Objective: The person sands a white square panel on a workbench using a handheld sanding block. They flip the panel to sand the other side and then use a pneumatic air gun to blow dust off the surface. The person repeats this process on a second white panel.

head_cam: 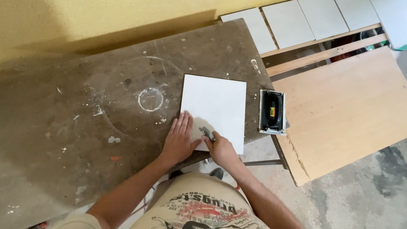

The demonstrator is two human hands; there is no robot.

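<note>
A white rectangular tile (215, 106) lies flat on a stained brown workbench (64, 116), near its right end. My left hand (180, 138) rests flat on the tile's near left corner, fingers together and stretched out. My right hand (220, 148) sits at the tile's near edge and grips a small grey tool (207, 133), its tip touching the tile surface.
A small black and grey hand tool in a white tray (272, 112) sits at the bench's right edge. A light wooden board (353, 109) lies to the right. Several white tiles (312, 15) lean along the yellow wall. A white ring mark (150, 99) stains the bench.
</note>
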